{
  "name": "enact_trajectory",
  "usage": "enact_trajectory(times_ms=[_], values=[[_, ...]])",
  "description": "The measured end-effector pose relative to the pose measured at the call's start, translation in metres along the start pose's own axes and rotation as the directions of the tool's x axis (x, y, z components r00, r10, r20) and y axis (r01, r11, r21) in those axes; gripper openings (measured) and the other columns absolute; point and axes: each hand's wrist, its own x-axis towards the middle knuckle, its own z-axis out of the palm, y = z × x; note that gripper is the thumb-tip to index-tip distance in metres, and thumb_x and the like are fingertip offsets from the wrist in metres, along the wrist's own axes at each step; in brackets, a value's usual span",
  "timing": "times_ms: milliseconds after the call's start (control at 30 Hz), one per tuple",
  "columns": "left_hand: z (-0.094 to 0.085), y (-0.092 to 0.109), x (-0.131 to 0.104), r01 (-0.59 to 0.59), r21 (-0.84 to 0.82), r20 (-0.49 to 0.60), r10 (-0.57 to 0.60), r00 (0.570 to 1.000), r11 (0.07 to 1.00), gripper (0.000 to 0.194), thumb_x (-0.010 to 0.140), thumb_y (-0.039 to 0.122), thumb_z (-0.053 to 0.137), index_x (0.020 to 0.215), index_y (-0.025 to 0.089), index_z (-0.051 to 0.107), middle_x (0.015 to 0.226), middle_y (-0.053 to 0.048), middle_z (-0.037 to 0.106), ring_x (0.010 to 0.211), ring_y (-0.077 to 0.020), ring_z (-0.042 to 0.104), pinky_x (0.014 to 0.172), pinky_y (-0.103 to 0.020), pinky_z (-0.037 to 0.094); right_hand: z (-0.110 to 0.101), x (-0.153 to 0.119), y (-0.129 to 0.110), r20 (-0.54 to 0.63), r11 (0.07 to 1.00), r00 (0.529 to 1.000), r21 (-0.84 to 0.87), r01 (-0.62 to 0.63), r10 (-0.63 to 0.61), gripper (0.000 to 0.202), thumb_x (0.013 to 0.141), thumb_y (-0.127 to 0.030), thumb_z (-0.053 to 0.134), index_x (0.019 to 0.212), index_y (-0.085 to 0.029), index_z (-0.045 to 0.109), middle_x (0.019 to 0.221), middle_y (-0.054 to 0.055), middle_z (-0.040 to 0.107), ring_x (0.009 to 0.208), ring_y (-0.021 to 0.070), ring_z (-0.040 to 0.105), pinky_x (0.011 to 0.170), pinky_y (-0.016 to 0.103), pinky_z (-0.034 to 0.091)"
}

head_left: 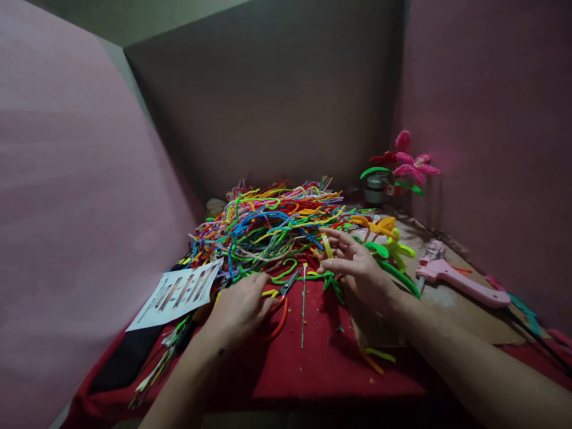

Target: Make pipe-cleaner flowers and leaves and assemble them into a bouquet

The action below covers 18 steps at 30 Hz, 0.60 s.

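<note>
Over the red cloth, my left hand has its fingers closed around a short yellow pipe cleaner, beside the red-handled scissors. The scissors' dark blades point up and to the right. My right hand holds a small yellow strip between thumb and fingers, above the front right of the pipe-cleaner heap. A thin green stem with a pale tip lies between the hands. Below my right fingers lies a green fuzzy piece.
A pink glue gun rests on a cardboard sheet at the right. Pink flowers stand in a pot behind. Orange flowers lie nearer. A printed paper and a dark flat object are at the left.
</note>
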Motion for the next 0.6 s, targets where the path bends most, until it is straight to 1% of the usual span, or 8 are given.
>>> enact_trajectory(times_ms=[67,133,200,300,367,467,533,600], values=[[0.012,-0.005,-0.007,-0.013,0.115,0.072,0.005,0.997,0.993,0.016,0.074,0.028,0.053,0.088,0.020,0.055,0.092,-0.008,0.060,0.082,-0.0221,0.055,0.068,-0.030,0.036,0.000,0.001,0.001,0.008,0.997,0.999,0.065,-0.037,0.036,0.052,0.057,-0.018,0.072,0.106,-0.026,0.058,0.090,0.001,0.049,0.074,0.0138,0.050,0.060,0.028,0.049],[0.022,-0.008,-0.009,-0.005,0.123,0.106,-0.008,0.994,0.992,0.015,0.074,0.024,0.050,0.088,0.020,0.054,0.089,-0.008,0.059,0.078,-0.0214,0.055,0.066,-0.029,0.035,0.000,0.002,0.004,0.025,0.993,0.998,0.102,-0.066,0.064,0.050,0.057,-0.018,0.071,0.105,-0.025,0.059,0.089,0.001,0.050,0.070,0.0130,0.050,0.057,0.028,0.049],[0.026,-0.010,-0.009,0.043,0.089,0.098,-0.052,0.994,0.995,0.014,0.075,0.021,0.046,0.086,0.020,0.054,0.081,-0.006,0.059,0.070,-0.0188,0.053,0.062,-0.028,0.033,-0.002,0.002,0.007,0.045,0.987,0.995,0.131,-0.091,0.086,0.049,0.058,-0.018,0.070,0.105,-0.023,0.060,0.092,0.002,0.051,0.069,0.0127,0.051,0.057,0.028,0.047],[0.018,-0.013,-0.011,0.110,-0.048,0.108,-0.104,0.989,0.993,0.010,0.074,0.021,0.047,0.081,0.020,0.054,0.071,-0.002,0.056,0.062,-0.0158,0.050,0.058,-0.026,0.032,-0.003,0.001,0.007,0.082,0.979,0.992,0.173,-0.107,0.094,0.047,0.059,-0.017,0.067,0.106,-0.023,0.062,0.094,0.003,0.053,0.070,0.0133,0.051,0.057,0.026,0.045],[0.008,-0.014,-0.016,0.144,-0.243,0.133,-0.114,0.985,0.959,0.011,0.075,0.026,0.050,0.080,0.018,0.056,0.071,-0.002,0.057,0.064,-0.0157,0.050,0.059,-0.025,0.034,-0.003,0.000,0.004,0.130,0.973,0.987,0.197,-0.118,0.094,0.049,0.060,-0.016,0.065,0.108,-0.024,0.061,0.093,0.003,0.055,0.071,0.0137,0.051,0.058,0.026,0.045],[-0.003,-0.012,-0.028,0.200,-0.583,0.189,-0.108,0.976,0.788,0.023,0.076,0.034,0.054,0.089,0.016,0.058,0.082,-0.005,0.059,0.073,-0.0167,0.052,0.063,-0.025,0.039,-0.002,-0.003,-0.003,0.212,0.960,0.973,0.243,-0.140,0.088,0.055,0.059,-0.016,0.061,0.112,-0.028,0.059,0.093,0.003,0.058,0.074,0.0150,0.052,0.062,0.027,0.045],[-0.004,-0.010,-0.037,0.213,-0.762,0.212,-0.076,0.974,0.612,0.030,0.074,0.035,0.058,0.097,0.016,0.057,0.087,-0.006,0.059,0.077,-0.0169,0.053,0.067,-0.025,0.041,-0.001,-0.004,-0.006,0.238,0.951,0.968,0.271,-0.149,0.084,0.056,0.059,-0.015,0.059,0.114,-0.029,0.058,0.096,0.003,0.059,0.078,0.0162,0.053,0.064,0.028,0.044],[0.001,-0.006,-0.045,0.221,-0.888,0.221,-0.046,0.974,0.402,0.034,0.071,0.033,0.063,0.100,0.017,0.055,0.087,-0.006,0.060,0.075,-0.0166,0.055,0.068,-0.027,0.043,-0.001,-0.005,-0.007,0.256,0.941,0.962,0.296,-0.166,0.089,0.054,0.060,-0.015,0.057,0.113,-0.028,0.059,0.100,0.004,0.060,0.082,0.0175,0.054,0.066,0.029,0.044]])
